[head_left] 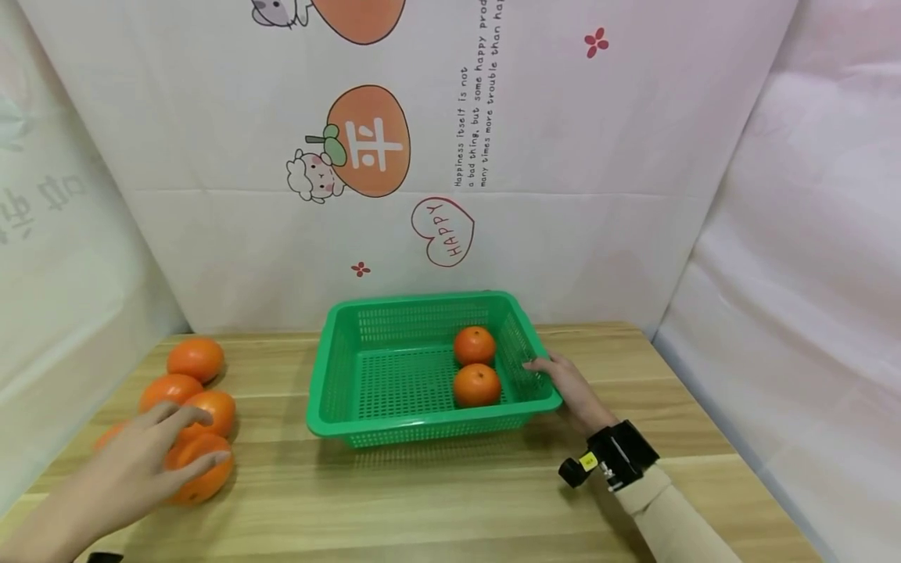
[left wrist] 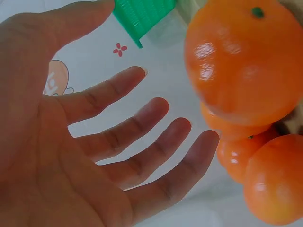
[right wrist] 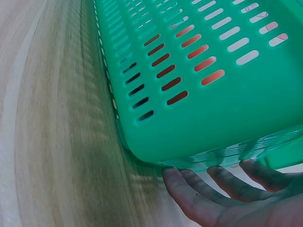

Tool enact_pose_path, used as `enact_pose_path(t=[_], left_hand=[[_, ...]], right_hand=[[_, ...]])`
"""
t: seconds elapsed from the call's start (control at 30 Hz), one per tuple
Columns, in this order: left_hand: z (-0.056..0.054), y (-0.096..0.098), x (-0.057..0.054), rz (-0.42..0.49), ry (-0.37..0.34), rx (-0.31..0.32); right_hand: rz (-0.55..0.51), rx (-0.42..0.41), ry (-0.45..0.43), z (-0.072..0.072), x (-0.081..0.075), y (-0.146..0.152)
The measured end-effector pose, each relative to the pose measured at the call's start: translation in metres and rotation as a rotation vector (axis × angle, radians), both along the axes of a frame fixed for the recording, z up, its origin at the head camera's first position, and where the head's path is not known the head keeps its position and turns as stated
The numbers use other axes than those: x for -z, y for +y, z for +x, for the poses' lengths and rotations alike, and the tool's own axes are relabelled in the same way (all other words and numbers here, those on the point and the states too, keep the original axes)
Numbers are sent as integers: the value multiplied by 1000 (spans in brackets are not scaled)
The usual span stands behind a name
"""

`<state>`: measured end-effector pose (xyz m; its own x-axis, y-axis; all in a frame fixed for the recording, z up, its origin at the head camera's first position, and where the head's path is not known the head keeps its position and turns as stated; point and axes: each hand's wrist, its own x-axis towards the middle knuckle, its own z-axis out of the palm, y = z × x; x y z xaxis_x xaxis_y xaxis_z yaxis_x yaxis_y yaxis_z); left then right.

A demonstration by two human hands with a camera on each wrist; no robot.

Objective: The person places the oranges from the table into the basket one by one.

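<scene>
A green plastic basket (head_left: 422, 422) with slotted sides stands on the table, two oranges (head_left: 477, 385) side by side in its right half. My right hand (head_left: 576, 395) holds the basket's right edge, thumb over the rim and fingertips against the outer wall (right wrist: 227, 109) in the right wrist view. At the left, my left hand (head_left: 144, 461) is over a group of several oranges (head_left: 195, 360), fingers spread and bent a little. It partly covers the nearest orange (head_left: 200, 486). The left wrist view shows the palm bare, with a large orange (left wrist: 246, 61) beyond the fingertips.
The wood-grain table (head_left: 450, 508) runs back to a white printed cloth (head_left: 549, 234) just behind the basket. White cloth sides (head_left: 795, 313) rise at left and right. A black wrist camera mount (head_left: 622, 453) sits on the right wrist, close over the table.
</scene>
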<state>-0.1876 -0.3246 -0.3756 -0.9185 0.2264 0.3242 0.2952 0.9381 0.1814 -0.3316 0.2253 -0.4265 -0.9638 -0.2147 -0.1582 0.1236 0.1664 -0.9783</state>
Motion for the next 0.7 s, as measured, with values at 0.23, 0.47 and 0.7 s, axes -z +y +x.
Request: enact_pose_path(t=[0.23,0.47,0.7], left_hand=[[1,-3,10,4,-54,-3],[-1,-3,21,-23,-55,-7],[-2,-1,39,-26,-43,-5]], right_hand=[[1,0,7,0,0,1],[-8,-10,12,-2,-2,0],[-14,-2,11,-1,0,0]])
